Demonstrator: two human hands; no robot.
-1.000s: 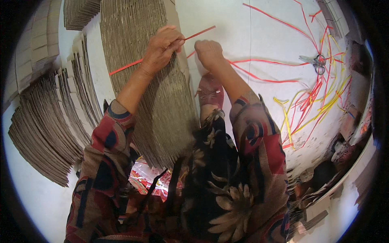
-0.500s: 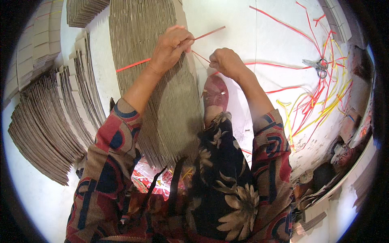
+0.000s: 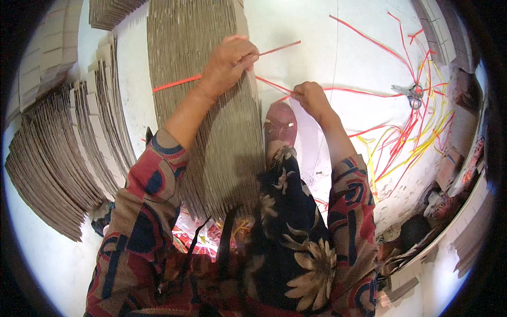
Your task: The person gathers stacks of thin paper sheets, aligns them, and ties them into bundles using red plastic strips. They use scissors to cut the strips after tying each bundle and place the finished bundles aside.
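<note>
Upper centre: left hand (image 3: 231, 61), right hand (image 3: 312, 99) apart, each pinching red strap (image 3: 177, 83); likely light, flexible, slippery; best gripped near ends.

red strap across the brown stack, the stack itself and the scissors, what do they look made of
Red strap: probably plastic, smooth-looking; it is a flat, evenly coloured ribbon.
Brown stack: likely cardboard, matt, shown by the many thin, slightly ragged sheet edges.
Scissors: blades probably metal, being grey; the handles are too small to tell.
</note>
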